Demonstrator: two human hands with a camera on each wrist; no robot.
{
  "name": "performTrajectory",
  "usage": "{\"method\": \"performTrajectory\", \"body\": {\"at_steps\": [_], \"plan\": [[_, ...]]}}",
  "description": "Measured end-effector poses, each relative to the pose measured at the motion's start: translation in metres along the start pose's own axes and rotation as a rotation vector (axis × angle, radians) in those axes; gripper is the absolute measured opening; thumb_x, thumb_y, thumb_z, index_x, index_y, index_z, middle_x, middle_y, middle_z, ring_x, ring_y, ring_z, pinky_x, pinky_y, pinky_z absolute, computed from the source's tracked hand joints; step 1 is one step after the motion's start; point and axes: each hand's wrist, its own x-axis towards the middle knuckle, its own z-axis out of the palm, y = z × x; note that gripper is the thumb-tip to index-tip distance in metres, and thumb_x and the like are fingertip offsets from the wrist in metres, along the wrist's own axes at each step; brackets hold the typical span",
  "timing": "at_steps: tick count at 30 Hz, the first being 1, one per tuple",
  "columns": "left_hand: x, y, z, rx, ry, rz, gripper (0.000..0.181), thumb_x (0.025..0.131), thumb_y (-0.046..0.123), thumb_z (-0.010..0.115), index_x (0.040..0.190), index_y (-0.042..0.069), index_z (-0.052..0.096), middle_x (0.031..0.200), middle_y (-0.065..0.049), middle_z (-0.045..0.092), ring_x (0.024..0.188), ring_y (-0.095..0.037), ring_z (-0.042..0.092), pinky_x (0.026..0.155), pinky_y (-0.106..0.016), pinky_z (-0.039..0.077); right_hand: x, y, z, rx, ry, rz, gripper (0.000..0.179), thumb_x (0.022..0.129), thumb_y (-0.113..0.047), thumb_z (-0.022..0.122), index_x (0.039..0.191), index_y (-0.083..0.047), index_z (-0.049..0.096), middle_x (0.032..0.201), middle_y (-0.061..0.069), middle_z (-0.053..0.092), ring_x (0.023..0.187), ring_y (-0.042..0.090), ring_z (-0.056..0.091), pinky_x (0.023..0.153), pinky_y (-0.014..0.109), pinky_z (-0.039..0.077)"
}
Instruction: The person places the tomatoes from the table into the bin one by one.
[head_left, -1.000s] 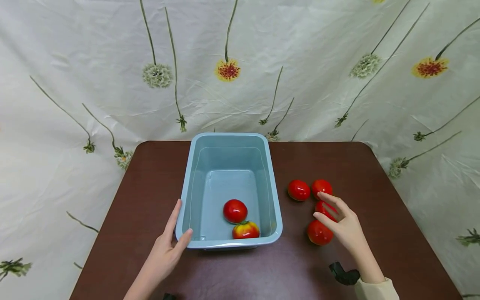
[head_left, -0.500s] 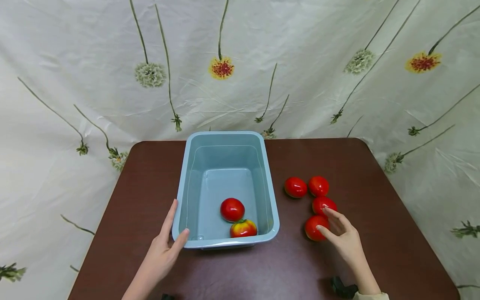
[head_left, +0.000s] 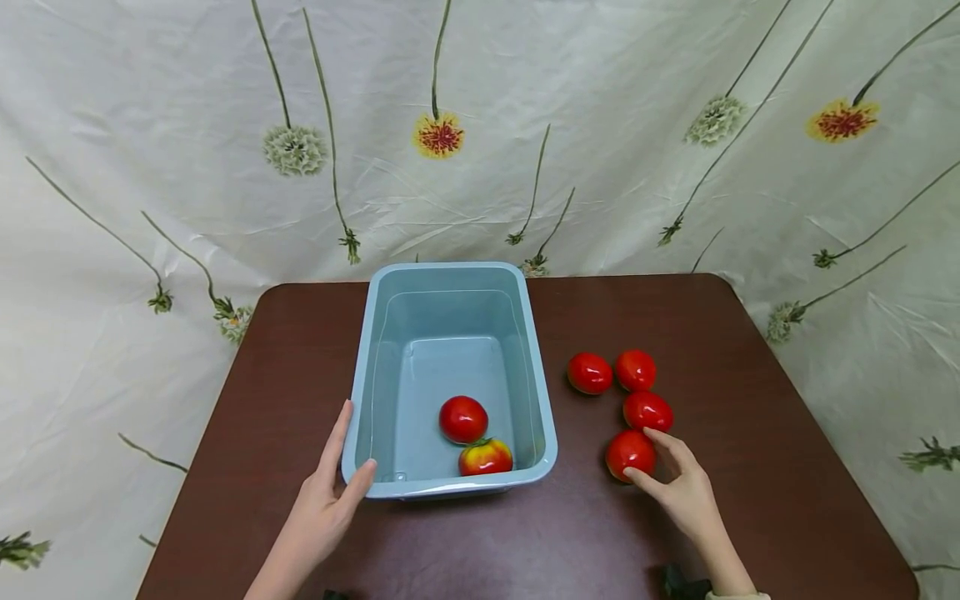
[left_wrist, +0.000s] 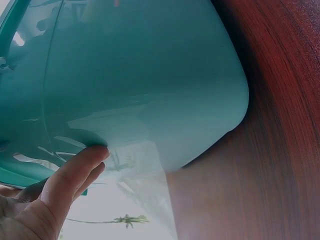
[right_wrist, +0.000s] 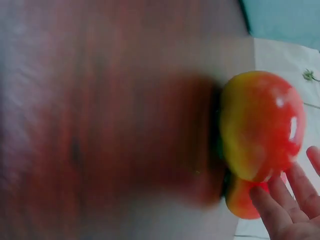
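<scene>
A pale cloth [head_left: 195, 83] printed with flowers and stems is hung behind a dark brown table [head_left: 487, 537]. On the table's right half, the nearest red fruit [head_left: 628, 451] is flanked by the right hand [head_left: 678, 487]; the thumb is placed at its near edge and the forefinger at its far right edge. The fingers are held apart, and whether the fruit is firmly pressed cannot be told. In the right wrist view, a yellow underside is shown on it. Just behind it a second red fruit [head_left: 648, 412] is set, then a third red fruit [head_left: 635, 370], with a fourth red fruit [head_left: 589, 373] placed beside that one to the left. Farther left, a blue bin [head_left: 457, 488] is stood on the table; a red fruit and a red-and-yellow fruit [head_left: 486, 457] are held in its near end. The bin's near left corner is touched by the left hand [head_left: 321, 508], its fingers laid straight along the outer wall and its thumb spread away at the rim. Beside the right wrist, a dark object [head_left: 681, 583] is partly seen.
</scene>
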Motion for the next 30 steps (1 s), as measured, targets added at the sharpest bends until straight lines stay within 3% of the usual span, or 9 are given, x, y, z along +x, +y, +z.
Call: {"method": "performTrajectory", "body": {"at_steps": [5,8,10,13,16,23,30], "plan": [[0.000,0.000,0.000,0.009,0.000,-0.005,0.076,0.103,0.035,0.052,0.157,0.042,-0.001,0.163,-0.010,0.024,0.137,-0.029,0.042,0.093,-0.018,0.045,-0.002,0.007,0.010,-0.115,0.006,-0.158,0.068,0.067,-0.009,0.090,0.129,-0.003,0.061,0.130,0.014,0.059,0.112,-0.022,0.042,0.093,-0.003,0.029],[0.000,0.000,-0.001,0.016,0.000,-0.011,0.076,0.102,0.036,0.052,0.157,0.042,-0.001,0.163,-0.009,0.024,0.138,-0.028,0.041,0.093,-0.014,0.042,-0.002,0.009,0.016,-0.214,0.016,-0.225,0.072,0.063,-0.008,0.092,0.128,-0.003,0.061,0.129,0.014,0.060,0.115,0.000,0.054,0.091,-0.003,0.030],[0.000,-0.001,-0.001,0.018,0.001,-0.014,0.076,0.102,0.036,0.052,0.157,0.042,-0.001,0.163,-0.009,0.024,0.138,-0.028,0.041,0.091,-0.009,0.039,-0.002,0.009,0.020,-0.263,0.011,-0.246,0.075,0.062,-0.009,0.092,0.129,-0.003,0.060,0.129,0.013,0.060,0.115,0.018,0.058,0.092,0.007,0.041],[0.000,-0.001,-0.001,0.009,0.004,-0.012,0.076,0.102,0.035,0.052,0.157,0.043,0.000,0.163,-0.009,0.025,0.137,-0.028,0.042,0.090,-0.004,0.035,-0.001,0.007,0.023,-0.297,-0.002,-0.246,0.078,0.062,-0.009,0.093,0.132,-0.004,0.059,0.129,0.012,0.059,0.116,0.029,0.059,0.092,0.031,0.053],[0.000,-0.001,-0.001,0.014,0.008,-0.010,0.076,0.102,0.035,0.053,0.157,0.043,0.000,0.162,-0.009,0.026,0.136,-0.028,0.043,0.091,-0.007,0.038,0.000,0.004,0.025,-0.293,-0.008,-0.244,0.078,0.062,-0.010,0.093,0.132,-0.004,0.059,0.130,0.013,0.059,0.116,0.032,0.060,0.090,0.050,0.053],[0.000,-0.001,0.000,0.024,0.015,-0.001,0.076,0.102,0.033,0.053,0.157,0.043,0.001,0.162,-0.008,0.026,0.136,-0.029,0.043,0.090,-0.005,0.035,0.001,0.004,0.027,-0.277,-0.013,-0.230,0.077,0.062,-0.007,0.092,0.131,-0.004,0.059,0.128,0.015,0.059,0.113,0.032,0.061,0.089,0.049,0.054],[0.001,-0.001,0.000,0.027,-0.003,-0.010,0.077,0.103,0.033,0.053,0.157,0.041,-0.001,0.162,-0.011,0.025,0.137,-0.029,0.042,0.095,-0.024,0.046,0.002,0.002,0.024,-0.194,-0.051,-0.150,0.076,0.067,-0.010,0.091,0.134,-0.003,0.056,0.131,0.017,0.057,0.115,0.036,0.060,0.091,0.051,0.051]]}}
